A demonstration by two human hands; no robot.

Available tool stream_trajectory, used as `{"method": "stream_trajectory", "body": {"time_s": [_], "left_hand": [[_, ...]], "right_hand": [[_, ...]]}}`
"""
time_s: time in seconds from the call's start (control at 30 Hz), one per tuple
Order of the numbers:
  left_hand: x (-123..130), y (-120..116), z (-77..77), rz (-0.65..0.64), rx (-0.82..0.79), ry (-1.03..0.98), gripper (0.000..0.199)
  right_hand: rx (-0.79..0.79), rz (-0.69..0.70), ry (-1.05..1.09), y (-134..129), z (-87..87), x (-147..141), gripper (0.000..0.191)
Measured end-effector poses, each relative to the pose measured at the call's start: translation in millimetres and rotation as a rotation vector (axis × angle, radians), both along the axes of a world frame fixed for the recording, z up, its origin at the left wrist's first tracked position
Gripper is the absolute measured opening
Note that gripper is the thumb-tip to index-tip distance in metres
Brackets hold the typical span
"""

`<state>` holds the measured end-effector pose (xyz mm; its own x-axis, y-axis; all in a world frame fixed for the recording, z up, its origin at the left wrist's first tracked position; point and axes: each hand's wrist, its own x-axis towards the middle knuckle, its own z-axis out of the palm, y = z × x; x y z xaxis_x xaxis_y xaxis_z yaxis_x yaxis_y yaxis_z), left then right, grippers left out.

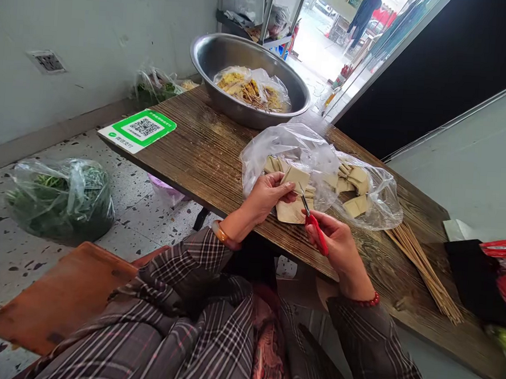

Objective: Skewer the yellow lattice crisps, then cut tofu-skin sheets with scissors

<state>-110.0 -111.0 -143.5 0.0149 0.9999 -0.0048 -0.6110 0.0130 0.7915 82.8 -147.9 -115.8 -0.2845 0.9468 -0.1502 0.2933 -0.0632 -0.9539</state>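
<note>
My left hand pinches a flat, pale-tan square piece that looks like a tofu sheet. In my right hand is a pair of scissors with red handles, its dark blades pointing up at the lower edge of that sheet. Whether the blades touch it is hard to tell. Below the hands, more tan sheets lie stacked near the table's front edge. Behind them a clear plastic bag spreads open, and cut tan pieces lie in its right part.
A large metal basin with bagged yellow food on sticks stands at the back of the wooden table. A green QR-code card lies at the left corner, and a bundle of wooden skewers at the right. On the floor sits a bag of greens.
</note>
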Motion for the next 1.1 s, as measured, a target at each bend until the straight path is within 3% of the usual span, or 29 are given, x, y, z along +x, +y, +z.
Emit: {"method": "stream_trajectory", "body": {"time_s": [0.5,1.1], "left_hand": [[-2,-3,2.9,-0.046,-0.007,0.032,0.017],[-2,-3,-1.2,-0.123,0.042,0.108,0.018]], "right_hand": [[0.049,0.11,-0.067,7,3.0,9,0.058],[0.029,0.093,-0.051,7,11.3,-6,0.06]]}}
